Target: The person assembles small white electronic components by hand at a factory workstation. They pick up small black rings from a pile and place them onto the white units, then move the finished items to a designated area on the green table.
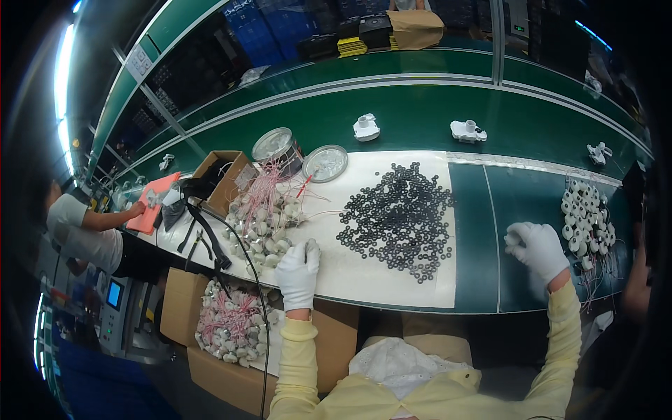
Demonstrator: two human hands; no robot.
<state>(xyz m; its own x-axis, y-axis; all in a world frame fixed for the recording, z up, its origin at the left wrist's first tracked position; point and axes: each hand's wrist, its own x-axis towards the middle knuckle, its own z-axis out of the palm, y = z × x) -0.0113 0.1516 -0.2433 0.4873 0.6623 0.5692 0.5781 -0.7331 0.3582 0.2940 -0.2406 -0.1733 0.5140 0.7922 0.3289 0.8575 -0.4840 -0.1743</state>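
Observation:
My left hand (299,274), in a white glove, is at the near edge of a heap of small white motor-like parts (260,227) with pink wires. Its fingers are drawn together, and whatever they hold is hidden. Over the green right part of the bench, my right hand (540,253), also gloved, has its fingers curled in a pinch. I cannot make out anything in it. Beside it on the right lies a group of white round parts (586,217) with dark centres and wires. Between my hands, many small black rings (399,217) are spread over a white sheet (327,269).
Behind the heap stand an open can (275,148), its round lid (326,164) and a cardboard box (227,183). Pliers (199,241) lie at the left. White assemblies (467,131) sit on the green conveyor (413,105). Below left, a carton (183,308) holds more wired parts. A co-worker (87,227) stands left.

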